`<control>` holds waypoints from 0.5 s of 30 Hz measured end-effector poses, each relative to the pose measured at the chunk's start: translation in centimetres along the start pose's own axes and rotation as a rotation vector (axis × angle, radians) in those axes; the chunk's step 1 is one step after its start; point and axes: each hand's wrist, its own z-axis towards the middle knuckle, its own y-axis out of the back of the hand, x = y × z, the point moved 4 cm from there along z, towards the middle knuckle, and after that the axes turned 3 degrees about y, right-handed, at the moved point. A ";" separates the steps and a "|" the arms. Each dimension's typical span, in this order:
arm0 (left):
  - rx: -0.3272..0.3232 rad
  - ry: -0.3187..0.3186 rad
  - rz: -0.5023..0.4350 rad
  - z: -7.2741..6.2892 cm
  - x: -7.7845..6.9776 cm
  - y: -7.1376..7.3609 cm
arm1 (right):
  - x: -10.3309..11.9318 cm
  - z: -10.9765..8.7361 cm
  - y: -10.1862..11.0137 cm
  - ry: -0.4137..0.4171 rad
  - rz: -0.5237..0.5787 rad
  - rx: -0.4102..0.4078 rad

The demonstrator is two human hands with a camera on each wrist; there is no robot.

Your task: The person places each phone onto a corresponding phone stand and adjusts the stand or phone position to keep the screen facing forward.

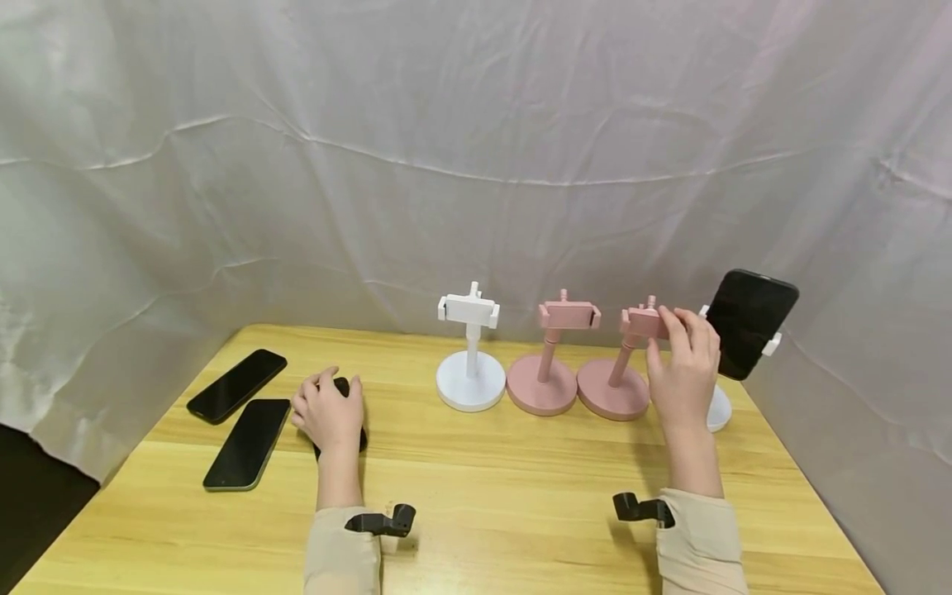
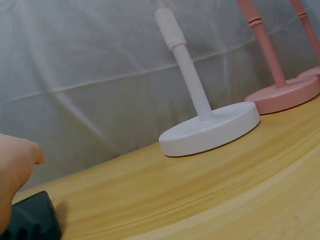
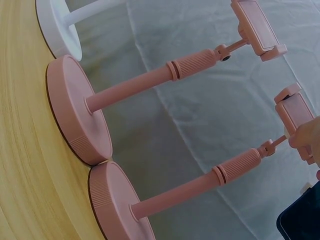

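Observation:
My left hand (image 1: 327,409) is over a dark smartphone (image 1: 363,440) on the table, covering most of it. In the left wrist view, the thumb (image 2: 36,152) shows above that phone's far end. At the right, my right hand (image 1: 686,364) grips the clamp (image 1: 641,323) of a pink phone stand (image 1: 613,388), the thumb (image 3: 302,134) lying on the clamp's side. Part of this clamp is hidden behind the fingers. Just beyond the hand, a white stand (image 1: 719,411) holds a black phone (image 1: 749,322), tilted.
Left of that stand come a second pink stand (image 1: 541,386) and a white stand (image 1: 470,382), both with bare clamps. Two more phones, one black (image 1: 238,386) and one with a pale green edge (image 1: 248,446), lie at the left. A grey curtain (image 1: 476,165) hangs behind the table.

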 end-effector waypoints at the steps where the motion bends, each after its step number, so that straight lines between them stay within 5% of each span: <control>1: 0.005 0.014 0.007 0.0 0.2 -0.1 | 0.0 0.0 0.0 0.000 -0.002 0.003; 15: 0.071 0.133 0.133 1.0 1.5 -1.4 | 0.3 0.0 0.0 -0.033 0.031 -0.025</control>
